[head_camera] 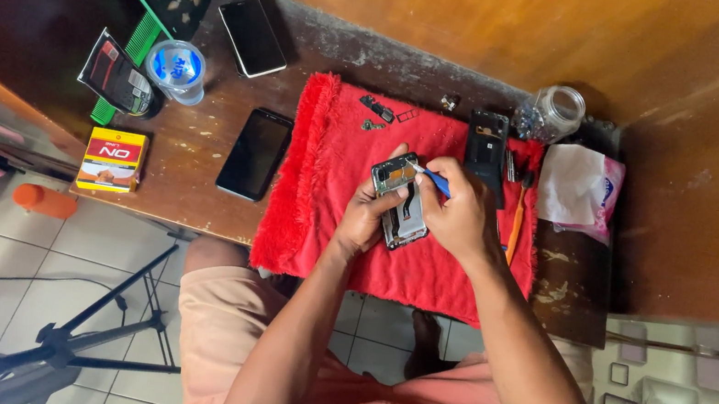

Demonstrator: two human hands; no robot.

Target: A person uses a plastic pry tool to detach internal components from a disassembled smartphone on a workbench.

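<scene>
My left hand [364, 217] holds an opened smartphone [399, 200] with its back off, above a red fringed towel [323, 197]. My right hand [460, 211] grips a small blue-handled tool [434, 180], its tip touching the upper part of the phone's insides. The phone's black back cover [486, 145] lies on the towel just beyond my right hand. Small black parts [378, 109] rest near the towel's far edge.
Two dark phones [255, 153] [253, 36] lie on the wooden table left of the towel. A clear cup [177, 70], a yellow box [111, 159] and a green comb [128, 60] sit at far left. A glass jar [553, 113], tissue pack [579, 187] and orange tool [515, 227] are at right.
</scene>
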